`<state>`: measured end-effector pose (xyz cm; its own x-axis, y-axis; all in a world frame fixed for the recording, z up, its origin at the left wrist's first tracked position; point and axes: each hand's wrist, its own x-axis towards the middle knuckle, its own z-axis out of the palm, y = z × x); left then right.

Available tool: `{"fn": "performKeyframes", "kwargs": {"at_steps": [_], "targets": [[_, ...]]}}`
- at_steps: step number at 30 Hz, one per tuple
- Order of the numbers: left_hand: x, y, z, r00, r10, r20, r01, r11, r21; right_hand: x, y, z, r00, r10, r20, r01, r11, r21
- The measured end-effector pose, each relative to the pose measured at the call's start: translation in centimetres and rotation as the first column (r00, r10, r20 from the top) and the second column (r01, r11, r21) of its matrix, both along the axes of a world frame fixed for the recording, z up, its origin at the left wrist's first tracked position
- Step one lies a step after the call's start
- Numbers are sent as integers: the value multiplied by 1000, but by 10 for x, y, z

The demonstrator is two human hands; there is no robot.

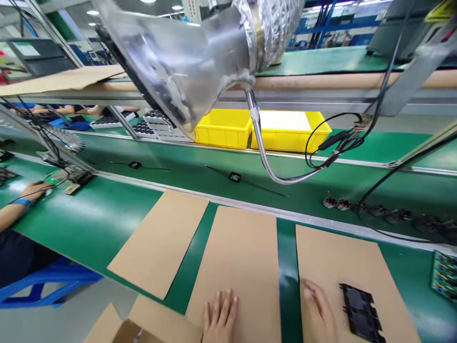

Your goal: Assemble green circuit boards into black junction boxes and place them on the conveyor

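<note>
My left hand (220, 317) lies palm down, fingers stretched, on the middle cardboard sheet (246, 252). At the left edge of the right cardboard sheet (339, 252) is my right hand (317, 312), turned on its side with fingers loosely bent. Nothing shows in its grasp, and its lower part is cut off by the frame. To the right of that hand, a black plastic part (362, 312) with small tabs rests on the same sheet. A third cardboard sheet (162, 240) lies to the left on the green bench.
An open cardboard box (150, 319) stands at the bench front. Yellow bins (223, 128) sit behind, below a clear hood (171, 57) with a metal hose. Small motors (343, 205) line the back right, near a circuit board (444, 276). A co-worker's hand (35, 190) is at left.
</note>
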<state>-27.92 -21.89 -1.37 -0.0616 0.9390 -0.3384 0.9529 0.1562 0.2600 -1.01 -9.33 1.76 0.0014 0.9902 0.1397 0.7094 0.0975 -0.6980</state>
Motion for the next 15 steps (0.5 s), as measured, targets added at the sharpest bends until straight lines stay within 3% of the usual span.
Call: {"fn": "performKeyframes", "kwargs": {"at_steps": [3, 5, 7, 11, 13, 15], "targets": [[6, 5, 1, 997, -57, 56, 64, 990, -128, -27, 26, 21, 951, 213, 224, -243, 963, 114], [-11, 10, 10, 993, -51, 106, 57, 997, -58, -54, 34, 25, 869, 372, 327, -429, 896, 119], [-46, 23, 22, 992, 100, 80, -108, 990, 94, -76, 36, 23, 801, 480, 358, -542, 835, 94], [-128, 56, 36, 862, 505, -43, -482, 843, 237, -80, 32, 6, 716, 566, 409, -636, 770, 46], [-144, 60, 32, 816, 574, -62, -547, 803, 236, -69, 33, -7, 702, 574, 422, -644, 764, 31], [-132, 54, 23, 810, 584, -57, -562, 800, 209, -58, 37, -19, 679, 584, 445, -652, 759, -2]]}}
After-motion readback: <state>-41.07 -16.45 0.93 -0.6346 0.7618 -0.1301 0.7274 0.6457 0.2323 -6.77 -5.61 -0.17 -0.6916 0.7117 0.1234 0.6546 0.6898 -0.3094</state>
